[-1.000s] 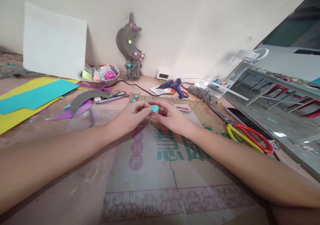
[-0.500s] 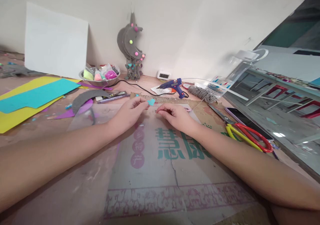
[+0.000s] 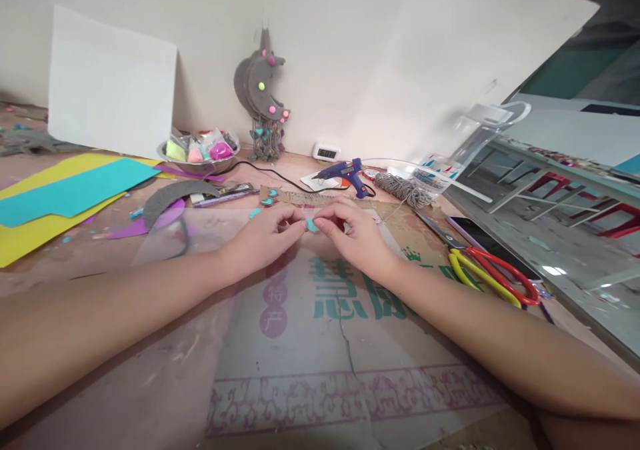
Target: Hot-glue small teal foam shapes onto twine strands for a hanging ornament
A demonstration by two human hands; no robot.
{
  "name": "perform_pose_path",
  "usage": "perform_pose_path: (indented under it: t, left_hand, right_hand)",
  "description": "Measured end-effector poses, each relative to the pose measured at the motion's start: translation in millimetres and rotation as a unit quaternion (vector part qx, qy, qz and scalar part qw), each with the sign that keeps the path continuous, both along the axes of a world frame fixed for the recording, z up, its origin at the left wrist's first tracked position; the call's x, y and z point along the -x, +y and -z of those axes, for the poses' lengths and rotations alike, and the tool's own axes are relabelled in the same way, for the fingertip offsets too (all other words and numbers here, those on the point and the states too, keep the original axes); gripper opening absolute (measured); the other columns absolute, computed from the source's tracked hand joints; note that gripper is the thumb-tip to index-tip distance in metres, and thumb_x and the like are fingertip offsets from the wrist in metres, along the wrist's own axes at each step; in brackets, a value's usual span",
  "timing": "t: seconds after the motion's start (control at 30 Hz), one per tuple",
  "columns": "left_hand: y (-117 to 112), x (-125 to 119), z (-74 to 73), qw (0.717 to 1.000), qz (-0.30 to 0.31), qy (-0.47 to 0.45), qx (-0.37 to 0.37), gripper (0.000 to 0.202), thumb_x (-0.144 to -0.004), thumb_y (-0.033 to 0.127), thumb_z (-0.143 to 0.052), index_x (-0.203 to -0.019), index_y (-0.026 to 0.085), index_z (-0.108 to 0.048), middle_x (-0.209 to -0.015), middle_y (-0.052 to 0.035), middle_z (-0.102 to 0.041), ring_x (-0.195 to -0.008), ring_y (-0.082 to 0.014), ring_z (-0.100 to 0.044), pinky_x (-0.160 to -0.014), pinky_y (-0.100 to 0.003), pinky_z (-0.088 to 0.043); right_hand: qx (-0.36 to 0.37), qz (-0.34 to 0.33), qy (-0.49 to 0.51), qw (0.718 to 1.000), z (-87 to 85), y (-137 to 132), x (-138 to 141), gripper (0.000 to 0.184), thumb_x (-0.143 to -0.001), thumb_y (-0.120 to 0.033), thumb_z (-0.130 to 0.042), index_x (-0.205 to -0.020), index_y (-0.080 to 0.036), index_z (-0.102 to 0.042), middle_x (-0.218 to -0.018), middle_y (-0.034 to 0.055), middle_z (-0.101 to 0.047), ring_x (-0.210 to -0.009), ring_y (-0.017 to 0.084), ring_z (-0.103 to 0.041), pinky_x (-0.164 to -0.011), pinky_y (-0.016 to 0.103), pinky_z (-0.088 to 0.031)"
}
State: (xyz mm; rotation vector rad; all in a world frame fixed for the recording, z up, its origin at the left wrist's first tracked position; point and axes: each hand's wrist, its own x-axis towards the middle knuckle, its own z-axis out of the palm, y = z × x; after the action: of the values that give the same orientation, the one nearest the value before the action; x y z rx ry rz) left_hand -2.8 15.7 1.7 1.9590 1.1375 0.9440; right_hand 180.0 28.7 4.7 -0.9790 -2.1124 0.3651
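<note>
A small turquoise heart-shaped cutout sits between my fingertips at the middle of the view. My left hand pinches its left side with thumb and forefinger. On the other side my right hand has its thumb and forefinger closed at the heart's right edge, and the fingers partly cover it. Both hands are over a translucent sheet that lies on printed cardboard. Just beyond my left hand are several small turquoise pieces.
A blue glue gun lies behind my hands, beside grey yarn. To the right are scissors and a phone. A bowl of coloured materials and turquoise sheet are left. A grey moon ornament hangs behind.
My hands have come together, and my right fingers now meet the heart, which was held by my left hand alone. The heart has moved slightly right and nearer to me.
</note>
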Motion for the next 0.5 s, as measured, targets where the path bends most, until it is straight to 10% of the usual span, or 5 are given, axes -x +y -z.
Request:
perform_pose_path:
  t: [0.5]
  left_hand:
    - [-0.7, 0.3, 2.3, 0.98, -0.007, -0.123, 0.159, 0.026, -0.081, 0.045, -0.052, -0.09, 0.021, -0.058, -0.063, 0.0033, -0.049, -0.045, -0.0075, -0.038, -0.038, -0.018, -0.031]
  right_hand:
    - [0.1, 0.013, 0.022, 0.995, -5.5, 0.1, -0.1, 0.014, -0.085, -0.027, -0.053, -0.078, -0.018, -0.062, -0.075, 0.0007, -0.059, -0.068, 0.012, -0.051, -0.063, 0.024, -0.04]
